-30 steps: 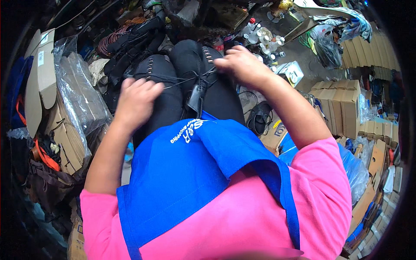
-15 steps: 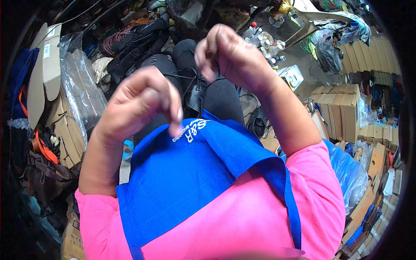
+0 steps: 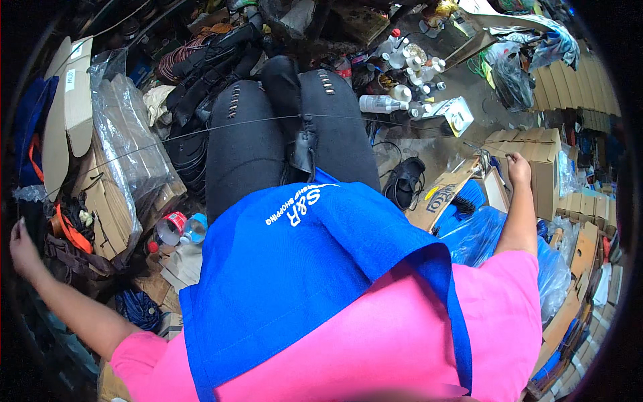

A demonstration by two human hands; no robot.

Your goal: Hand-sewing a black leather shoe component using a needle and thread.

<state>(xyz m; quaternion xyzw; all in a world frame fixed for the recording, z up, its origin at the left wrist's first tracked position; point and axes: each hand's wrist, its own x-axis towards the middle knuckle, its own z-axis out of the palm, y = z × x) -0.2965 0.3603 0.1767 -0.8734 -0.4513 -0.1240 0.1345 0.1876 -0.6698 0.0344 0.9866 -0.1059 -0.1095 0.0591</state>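
Note:
A black shoe is gripped upright between my knees. From it a thin dark thread runs out taut to both sides. My left hand is stretched far out to the left, fingers pinched together at that end of the thread. Out to the right, my right hand is closed near the thread's other end, above the cardboard boxes. The last stretch of thread by each hand is too fine to follow. A blue apron covers my lap.
Several bottles stand and lie ahead on the right, beside a square tin. A loose black shoe lies right of my knee. Flattened cardboard in plastic leans at left. Cardboard boxes stand at right.
Both hands have swung from in front of my chest far out to the sides. The thread is now drawn taut across my knees, and the shoe between them shows fully.

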